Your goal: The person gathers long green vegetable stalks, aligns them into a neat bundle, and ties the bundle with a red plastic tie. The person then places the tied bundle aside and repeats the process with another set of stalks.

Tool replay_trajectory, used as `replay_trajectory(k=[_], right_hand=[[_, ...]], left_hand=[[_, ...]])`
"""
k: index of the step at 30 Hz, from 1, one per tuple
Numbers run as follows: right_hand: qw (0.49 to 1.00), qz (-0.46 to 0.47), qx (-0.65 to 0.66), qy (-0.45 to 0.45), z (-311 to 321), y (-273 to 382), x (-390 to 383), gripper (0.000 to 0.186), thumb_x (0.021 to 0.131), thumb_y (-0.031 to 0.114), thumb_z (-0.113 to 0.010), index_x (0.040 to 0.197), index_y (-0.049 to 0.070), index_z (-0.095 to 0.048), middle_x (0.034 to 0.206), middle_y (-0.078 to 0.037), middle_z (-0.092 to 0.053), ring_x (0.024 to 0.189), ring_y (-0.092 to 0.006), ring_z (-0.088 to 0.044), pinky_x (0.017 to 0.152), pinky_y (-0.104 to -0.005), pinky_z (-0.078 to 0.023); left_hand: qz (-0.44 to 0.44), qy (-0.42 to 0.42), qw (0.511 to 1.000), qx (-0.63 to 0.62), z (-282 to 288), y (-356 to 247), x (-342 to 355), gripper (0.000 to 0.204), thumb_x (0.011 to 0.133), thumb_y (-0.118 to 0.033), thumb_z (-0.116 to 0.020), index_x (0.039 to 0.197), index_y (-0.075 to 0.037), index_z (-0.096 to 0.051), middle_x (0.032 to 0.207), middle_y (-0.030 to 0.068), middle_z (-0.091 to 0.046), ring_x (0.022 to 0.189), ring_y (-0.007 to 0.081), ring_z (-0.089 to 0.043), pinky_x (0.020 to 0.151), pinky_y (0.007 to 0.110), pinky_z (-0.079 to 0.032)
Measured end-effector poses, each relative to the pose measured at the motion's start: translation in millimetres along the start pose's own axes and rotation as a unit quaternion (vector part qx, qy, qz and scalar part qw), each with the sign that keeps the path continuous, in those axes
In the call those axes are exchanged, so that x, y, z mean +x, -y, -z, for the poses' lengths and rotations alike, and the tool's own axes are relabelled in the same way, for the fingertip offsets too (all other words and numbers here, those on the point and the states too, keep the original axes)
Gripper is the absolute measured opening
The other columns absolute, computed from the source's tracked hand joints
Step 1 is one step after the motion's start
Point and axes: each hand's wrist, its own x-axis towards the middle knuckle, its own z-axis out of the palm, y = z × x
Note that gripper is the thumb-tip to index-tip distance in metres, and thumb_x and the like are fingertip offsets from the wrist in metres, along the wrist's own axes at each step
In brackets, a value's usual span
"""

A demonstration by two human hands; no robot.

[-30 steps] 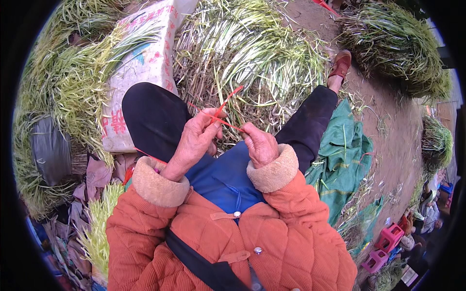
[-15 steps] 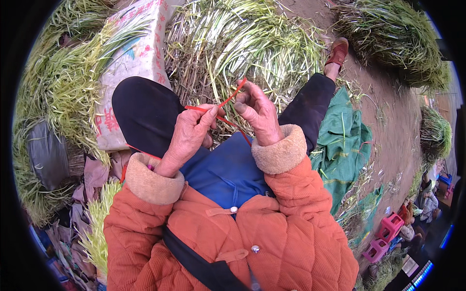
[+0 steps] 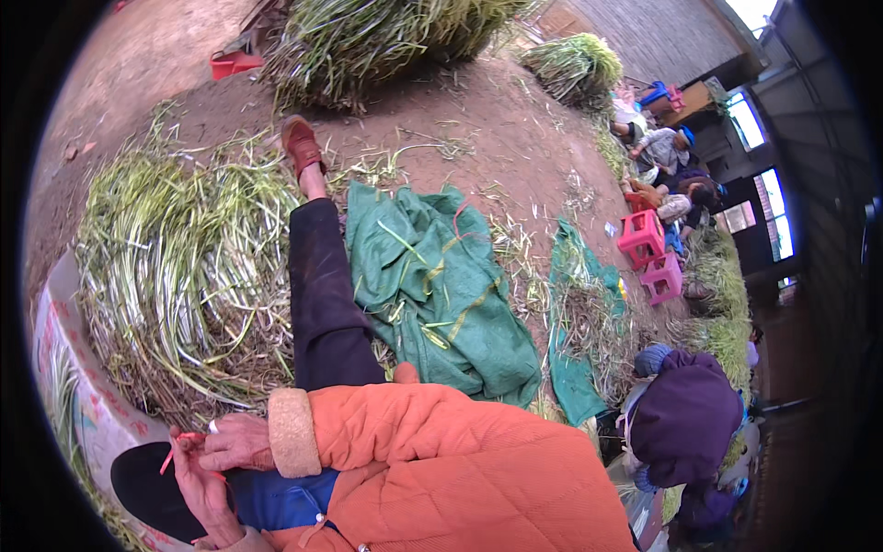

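Observation:
Both my hands are close together over my lap at the lower left. My left hand (image 3: 200, 486) pinches a thin red plastic strap (image 3: 189, 436) near its fingertips, and one end sticks out past them. My right hand (image 3: 237, 442) lies against the left with its fingers curled in at the strap; a pale band shows on one finger. Part of the strap is hidden between the hands. Beyond them, a wide heap of long green stalks with pale stems (image 3: 184, 267) lies on the ground beside my outstretched leg.
Right of my leg lies a crumpled green woven sack (image 3: 441, 294). A large bundle of stalks (image 3: 386, 46) stands at the top. Pink plastic stools (image 3: 641, 237) and several seated people are farther right. A person in a dark purple top (image 3: 688, 419) is at the lower right. A printed white sack (image 3: 87, 386) edges the heap.
My view has swung to the right, so my hands now appear at the lower left. The hands have come together on the red strap, which was stretched crosswise between them before.

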Motion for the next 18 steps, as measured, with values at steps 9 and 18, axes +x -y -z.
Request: replay_trajectory(k=[9,18], right_hand=[[0.966,-0.258,0.007,0.021,38.6,-3.4,-24.8,0.013,0.078,0.009,-0.054,0.089,0.008,-0.06,0.085,-0.012,-0.057,0.079,-0.0335,-0.059,0.067,-0.0418,-0.046],[0.996,-0.006,0.084,-0.024,47.1,-9.5,3.3,0.025,0.07,0.012,-0.067,0.095,0.012,-0.063,0.108,-0.008,-0.056,0.089,-0.0312,-0.061,0.065,-0.0375,-0.051]], left_hand=[[0.043,0.209,0.962,0.173,-35.6,-26.1,-4.8,0.032,0.095,-0.024,-0.052,0.116,0.0,-0.048,0.098,0.0051,-0.053,0.068,0.009,-0.044,0.06,0.022,-0.037],[0.206,0.163,0.903,0.34,-49.0,-3.0,-44.4,0.021,0.095,-0.024,-0.056,0.11,-0.009,-0.056,0.085,-0.001,-0.056,0.071,0.006,-0.049,0.058,0.019,-0.038]])
